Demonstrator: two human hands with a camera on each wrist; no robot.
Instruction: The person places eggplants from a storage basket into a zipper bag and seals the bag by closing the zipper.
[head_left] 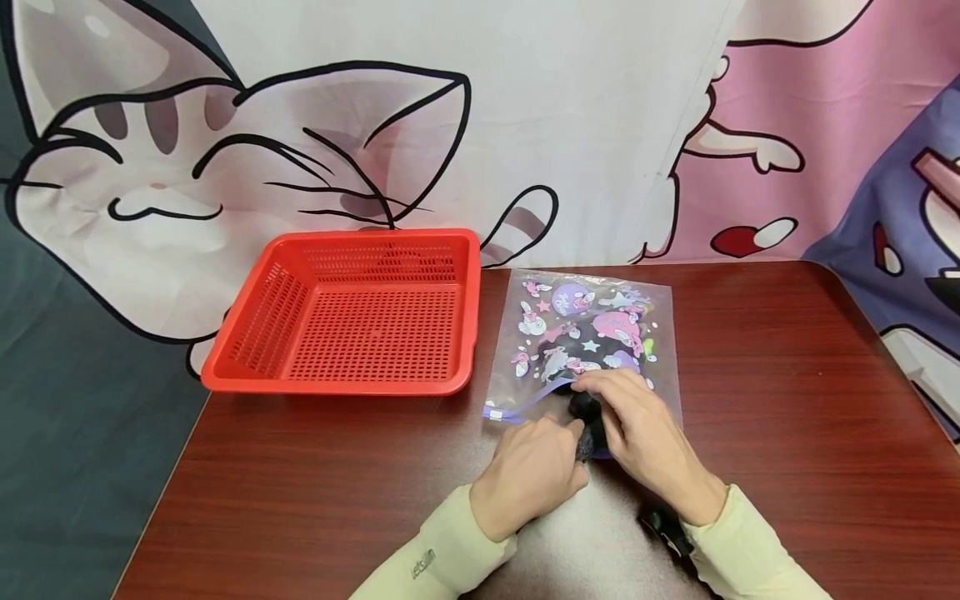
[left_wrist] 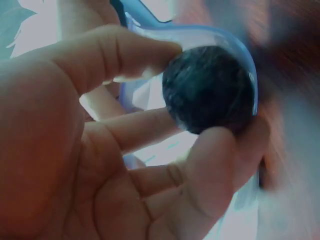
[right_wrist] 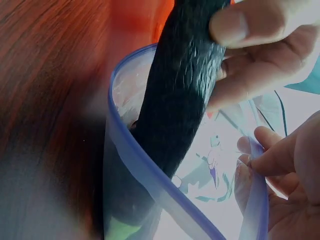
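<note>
Between the thumb and fingers of my left hand (head_left: 532, 471) is the rounded end of a long, dark, wrinkled cucumber-like vegetable (right_wrist: 180, 85). That end (left_wrist: 210, 90) looks dark green up close. Its lower length reaches down inside a clear zip bag (head_left: 660, 308) with cartoon prints, which has a purple-edged mouth. My right hand (head_left: 645, 429) pinches the bag's rim (right_wrist: 257, 170), holding the mouth apart. A dark shape and a bright green patch (right_wrist: 122, 228) show through the plastic deeper in the bag.
Left of the bag stands a red perforated basket (head_left: 375, 333) on the brown wooden table (head_left: 315, 483). Cartoon-printed cloth (head_left: 600, 125) hangs behind the table. A black device (head_left: 663, 529) sits at my right wrist.
</note>
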